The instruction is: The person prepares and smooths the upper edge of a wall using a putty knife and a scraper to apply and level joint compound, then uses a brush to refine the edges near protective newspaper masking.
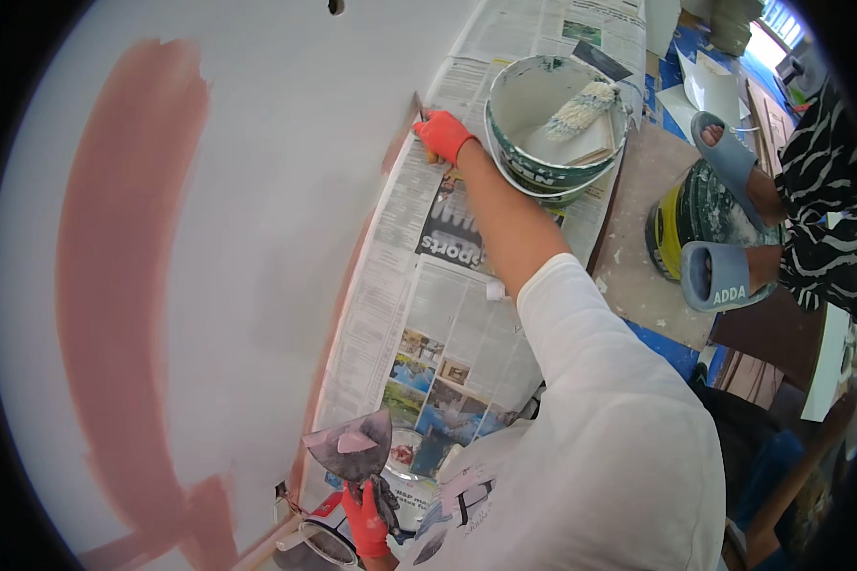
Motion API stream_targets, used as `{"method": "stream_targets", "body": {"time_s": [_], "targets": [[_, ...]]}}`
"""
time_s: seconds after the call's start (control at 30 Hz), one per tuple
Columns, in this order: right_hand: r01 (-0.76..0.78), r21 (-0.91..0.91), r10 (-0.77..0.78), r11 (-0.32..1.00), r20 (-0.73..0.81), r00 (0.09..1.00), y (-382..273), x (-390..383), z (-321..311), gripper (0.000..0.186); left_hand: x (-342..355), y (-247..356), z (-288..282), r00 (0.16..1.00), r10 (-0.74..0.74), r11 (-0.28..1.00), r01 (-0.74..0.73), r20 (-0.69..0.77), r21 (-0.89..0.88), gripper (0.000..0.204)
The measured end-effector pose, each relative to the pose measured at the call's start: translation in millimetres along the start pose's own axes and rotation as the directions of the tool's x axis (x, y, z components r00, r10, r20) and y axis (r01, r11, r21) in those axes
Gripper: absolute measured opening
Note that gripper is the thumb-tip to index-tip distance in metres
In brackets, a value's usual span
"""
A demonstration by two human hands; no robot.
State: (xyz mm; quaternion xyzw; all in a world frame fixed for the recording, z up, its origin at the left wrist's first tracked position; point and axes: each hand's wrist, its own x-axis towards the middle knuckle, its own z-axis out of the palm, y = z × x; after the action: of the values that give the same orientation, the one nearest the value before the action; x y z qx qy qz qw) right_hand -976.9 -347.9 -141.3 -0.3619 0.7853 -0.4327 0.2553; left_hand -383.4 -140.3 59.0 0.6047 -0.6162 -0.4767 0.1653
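Left hand [365, 525], gloved — closed round a wide scraper [364, 463], pink paste [355, 442] on its blade, near the wall [276, 238]. Right hand [444, 137], gloved — gripping a small scraper [418, 105], blade at the wall's edge where newspaper [371, 324] begins. Bucket [533, 167] near right forearm [516, 214], roller [581, 108] inside. Broad pink band [114, 285] on wall.

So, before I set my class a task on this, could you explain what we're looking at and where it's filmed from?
There is no machine here, just a person at work, seen through a wide fisheye camera on their own head, which bends straight edges. The red-gloved left hand holds a broad scraper with pink paste on it. The red-gloved right hand holds a small tool at the edge of the wall, which bears broad pink bands. Newspaper is spread alongside, with a bucket standing on it; a paint roller rests inside. Another person's grey sandals show on the right.
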Motion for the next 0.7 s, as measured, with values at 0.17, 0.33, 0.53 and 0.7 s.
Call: {"method": "stream_targets", "body": {"time_s": [0.17, 0.33, 0.53, 0.7], "targets": [[-0.031, 0.156, 0.027, 0.987, 0.026, 0.999, -8, -21, 14, 0.058, -11, -33, -16, 1.000, 0.014, 0.994, -0.012, -0.017, 0.110, 0.014], [0.129, 0.133, -0.134, 0.983, 0.033, 0.990, -13, -51, 63, 0.063, -10, -32, -16, 1.000, -0.012, 1.000, 0.012, -0.012, -0.019, 0.016], [0.044, 0.170, -0.074, 0.984, 0.174, 0.982, -50, -120, 100, 0.056, -10, -45, -32, 0.995, 0.092, 0.991, -0.094, 0.032, 0.098, 0.025], [-0.080, 0.274, -0.006, 0.959, 0.300, 0.954, -68, -168, 96, 0.053, 1, -48, -34, 0.981, 0.170, 0.968, -0.184, 0.092, 0.172, 0.032]]}}
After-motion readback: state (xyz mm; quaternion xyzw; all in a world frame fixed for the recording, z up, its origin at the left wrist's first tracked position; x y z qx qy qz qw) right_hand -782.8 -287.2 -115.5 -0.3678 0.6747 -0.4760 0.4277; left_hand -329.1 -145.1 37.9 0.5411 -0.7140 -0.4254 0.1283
